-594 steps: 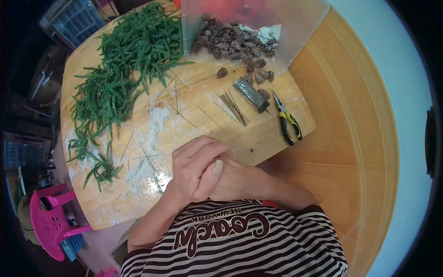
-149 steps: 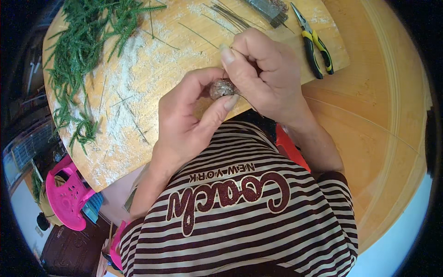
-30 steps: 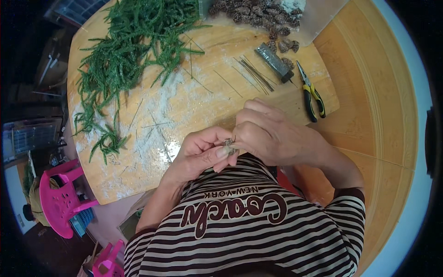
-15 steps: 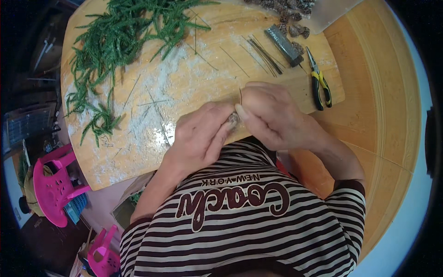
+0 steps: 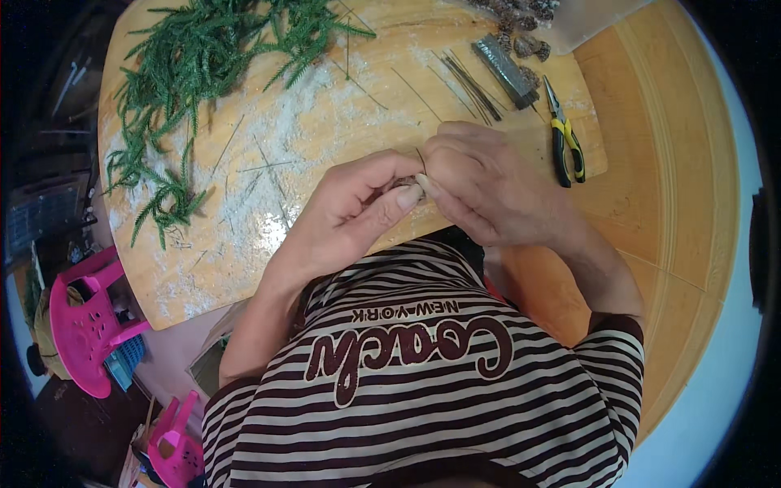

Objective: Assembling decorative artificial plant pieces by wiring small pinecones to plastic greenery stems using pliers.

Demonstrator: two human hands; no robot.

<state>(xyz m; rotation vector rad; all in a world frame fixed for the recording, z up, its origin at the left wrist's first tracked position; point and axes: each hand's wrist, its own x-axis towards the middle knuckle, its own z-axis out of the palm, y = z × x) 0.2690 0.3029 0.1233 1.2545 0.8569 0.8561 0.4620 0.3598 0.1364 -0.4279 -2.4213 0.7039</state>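
Near the table's front edge my two hands meet, fingertip to fingertip. My left hand [image 5: 354,203] is closed around a small brown pine cone [image 5: 403,184], its thumb lying over it so that only a little of the cone shows. A thin dark wire [image 5: 421,159] rises between the hands. My right hand [image 5: 492,183] pinches at this wire beside the cone, thumb against the curled fingers; the wire's lower end is hidden. Beyond the right hand lies a bundle of thin dark wires [image 5: 474,85]. Pliers [image 5: 567,134] with black and yellow handles rest to its right.
Green artificial sprigs [image 5: 179,65] are heaped at the far left of the wooden table [image 5: 325,114], amid white powder and loose wires. A dark silvery packet [image 5: 506,71], more pine cones [image 5: 533,47] and a clear container [image 5: 598,20] occupy the far right. A pink chair [image 5: 85,325] stands lower left.
My left hand has turned, bringing its thumb over the pine cone, which shows less than before. My right hand has risen slightly, still pinching by the wire. The view has shifted a little.
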